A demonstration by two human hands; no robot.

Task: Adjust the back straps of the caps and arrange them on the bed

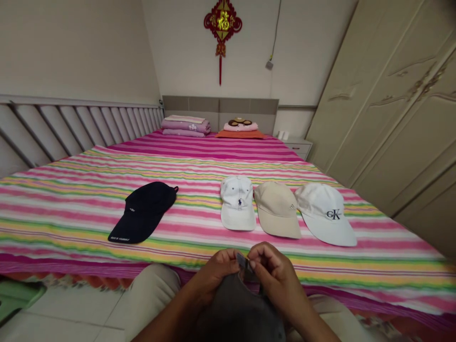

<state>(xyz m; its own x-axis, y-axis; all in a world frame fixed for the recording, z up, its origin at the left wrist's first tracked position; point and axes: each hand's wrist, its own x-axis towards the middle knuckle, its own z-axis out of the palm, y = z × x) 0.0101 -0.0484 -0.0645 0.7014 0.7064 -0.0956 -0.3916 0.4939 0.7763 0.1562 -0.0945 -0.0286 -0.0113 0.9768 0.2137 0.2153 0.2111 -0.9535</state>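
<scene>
Left hand [218,271], right hand [277,271] hold grey cap [239,304] — near bed edge [89,265]

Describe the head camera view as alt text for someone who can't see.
Left hand and right hand hold a dark grey cap beside a striped bed, where a black cap lies left of a white cap, a beige cap and another white cap.

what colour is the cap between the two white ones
Beige; the baseball cap shows best in the head view.
</scene>
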